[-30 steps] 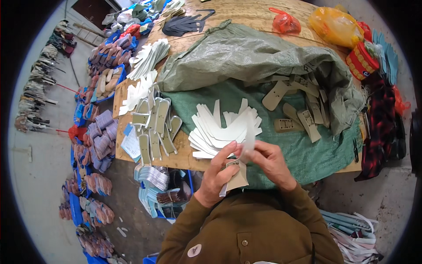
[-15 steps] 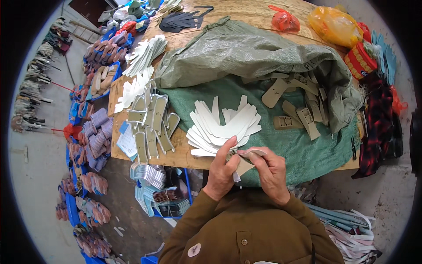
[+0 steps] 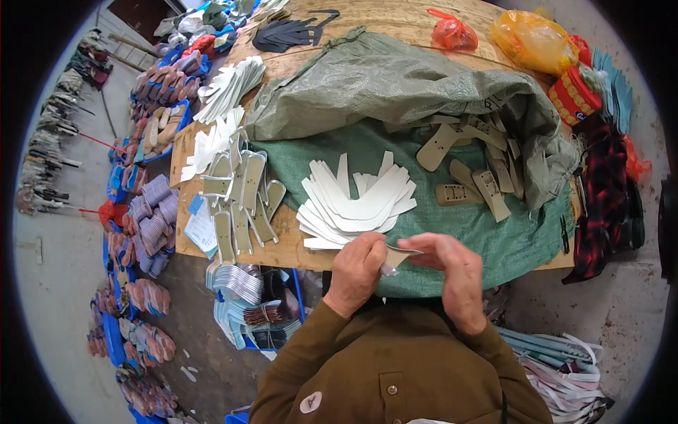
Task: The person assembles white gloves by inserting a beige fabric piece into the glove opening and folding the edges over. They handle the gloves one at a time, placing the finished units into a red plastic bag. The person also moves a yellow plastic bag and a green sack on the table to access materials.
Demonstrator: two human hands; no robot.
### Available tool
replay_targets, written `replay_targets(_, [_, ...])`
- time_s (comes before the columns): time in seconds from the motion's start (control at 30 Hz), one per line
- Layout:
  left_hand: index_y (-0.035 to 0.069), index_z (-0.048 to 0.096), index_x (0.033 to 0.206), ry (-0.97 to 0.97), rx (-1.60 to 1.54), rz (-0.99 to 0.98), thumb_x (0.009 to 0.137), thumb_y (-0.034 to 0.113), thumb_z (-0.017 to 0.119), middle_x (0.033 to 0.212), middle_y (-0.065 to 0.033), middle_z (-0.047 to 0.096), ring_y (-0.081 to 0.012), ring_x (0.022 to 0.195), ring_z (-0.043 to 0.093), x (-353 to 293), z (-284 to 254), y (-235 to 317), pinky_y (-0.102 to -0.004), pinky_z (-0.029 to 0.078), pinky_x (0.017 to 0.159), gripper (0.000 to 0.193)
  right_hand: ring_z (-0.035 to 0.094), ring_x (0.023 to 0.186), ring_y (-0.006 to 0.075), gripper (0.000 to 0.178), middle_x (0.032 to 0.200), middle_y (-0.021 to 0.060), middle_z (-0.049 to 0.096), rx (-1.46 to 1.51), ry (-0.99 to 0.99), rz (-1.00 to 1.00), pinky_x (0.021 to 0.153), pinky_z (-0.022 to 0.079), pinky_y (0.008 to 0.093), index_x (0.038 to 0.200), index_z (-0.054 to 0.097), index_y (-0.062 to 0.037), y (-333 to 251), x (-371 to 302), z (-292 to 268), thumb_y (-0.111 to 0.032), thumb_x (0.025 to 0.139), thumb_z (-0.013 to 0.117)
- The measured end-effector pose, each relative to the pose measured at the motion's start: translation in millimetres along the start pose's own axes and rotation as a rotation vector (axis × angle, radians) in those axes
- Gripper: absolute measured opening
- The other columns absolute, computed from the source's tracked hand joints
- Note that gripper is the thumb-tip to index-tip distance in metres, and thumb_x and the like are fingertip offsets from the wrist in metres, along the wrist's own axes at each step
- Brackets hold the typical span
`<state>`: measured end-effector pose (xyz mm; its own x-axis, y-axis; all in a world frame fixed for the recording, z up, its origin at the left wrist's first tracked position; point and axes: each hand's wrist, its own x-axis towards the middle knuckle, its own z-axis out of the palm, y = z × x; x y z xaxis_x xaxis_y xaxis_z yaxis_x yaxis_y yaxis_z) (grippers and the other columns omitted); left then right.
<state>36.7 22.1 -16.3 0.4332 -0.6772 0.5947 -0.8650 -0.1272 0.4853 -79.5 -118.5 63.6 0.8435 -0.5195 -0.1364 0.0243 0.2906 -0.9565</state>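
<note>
My left hand point(image 3: 357, 274) is closed around a small beige shoe-sole board point(image 3: 400, 256) with a pale edge, just above my lap at the table's front. My right hand point(image 3: 458, 272) is beside the board's right end with its fingers stretched out. Whether its fingertips touch the board I cannot tell. Just beyond both hands lies a fanned stack of white U-shaped strips point(image 3: 360, 205). Left of it are several beige boards with white edging point(image 3: 248, 177), heaped together. Bare beige boards with small holes point(image 3: 489, 185) lie at the right, by the sack's mouth.
A grey-green woven sack point(image 3: 395, 78) spreads over the wooden table point(image 3: 191, 244). More white strips point(image 3: 229, 88) lie at the left. Red and yellow plastic bags point(image 3: 533, 42) are at the far right. A blue crate point(image 3: 300, 297) with bundled pieces stands below the table's front edge.
My right hand has come off its pinch on the board and moved slightly right, its fingers now straightened. The left hand has closed more tightly and still holds the board.
</note>
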Motion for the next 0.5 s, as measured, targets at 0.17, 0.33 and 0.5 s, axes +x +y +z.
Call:
replay_targets(0.17, [0.001,0.054,0.112,-0.092,-0.354,-0.415,0.09,0.01,0.064,0.095,-0.0162,0.065,-0.0344,0.083,0.065,-2,-6,8,-0.0377,0.052,0.071,0.025,0.064,0.079,0.0144,0.03,0.093,0.0102,0.068,0.043,-0.015,-0.031,0.076,0.052,0.028,0.113,0.065,0.0031,5,22,-27,-0.021,0.102,0.05])
replay_targets(0.33, [-0.001,0.05,0.123,-0.262,-0.818,-0.723,0.1,0.022,0.055,0.099,-0.0147,0.066,-0.025,0.085,0.065,15,-16,29,-0.0342,0.05,0.076,0.033,0.052,0.065,0.0068,0.018,0.084,0.0033,0.061,0.095,-0.354,0.16,0.058,0.042,0.0225,0.102,0.07,0.0025,39,38,-21,-0.012,0.095,0.062])
replay_targets(0.5, [0.0,0.049,0.126,-0.449,-0.945,-0.748,0.1,0.025,0.054,0.096,-0.0128,0.065,-0.0211,0.085,0.064,2,-15,34,-0.0333,0.05,0.078,0.037,0.045,0.052,0.0028,0.022,0.064,-0.0038,0.052,0.11,-0.276,0.229,0.047,0.033,0.0194,0.078,0.063,-0.0037,43,40,-26,-0.017,0.096,0.063])
